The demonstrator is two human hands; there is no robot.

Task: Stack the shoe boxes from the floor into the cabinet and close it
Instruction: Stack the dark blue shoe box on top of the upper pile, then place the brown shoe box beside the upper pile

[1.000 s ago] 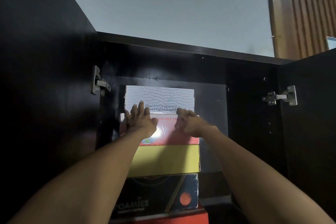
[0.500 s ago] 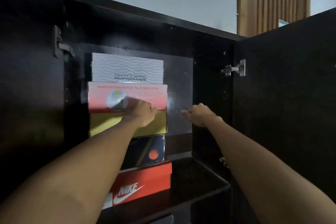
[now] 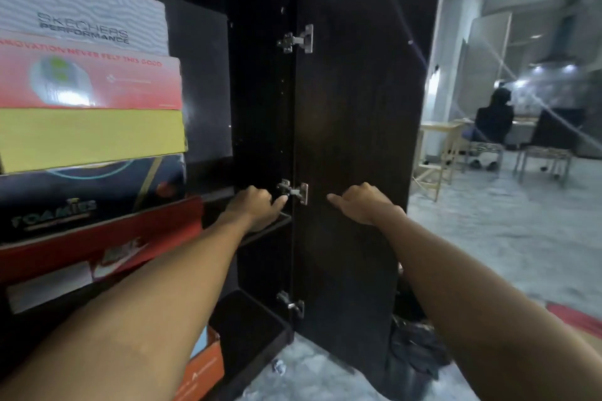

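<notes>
1. Stacked at far left inside the cabinet (image 3: 260, 81): white box (image 3: 81, 19) on top, then red-pink box (image 3: 91, 81), yellow box (image 3: 91, 137), dark box (image 3: 91, 195) and red box (image 3: 97, 238), all on the shelf. No longer touched; half a second ago still under the left hand's fingers.
2. Moved right off the boxes: left hand (image 3: 254, 205), now near the middle hinge (image 3: 294, 191), fingers loosely curled, forefinger tip just beside the metal. Holding nothing.
3. Standing wide open to the right: the right door (image 3: 358, 127), inner face toward the camera, three hinges along its left edge.
4. In front of that door's inner face: right hand (image 3: 365, 203), loosely curled, forefinger out to the left, empty. Contact with the panel impossible to tell.
5. Swung right since a second ago: the view itself, away from the stack, toward door and room.
6. Judged: stacking apparently done here, closing step beginning; door not yet gripped. Left fingers close to the hinge, a pinch risk on swinging shut.
</notes>
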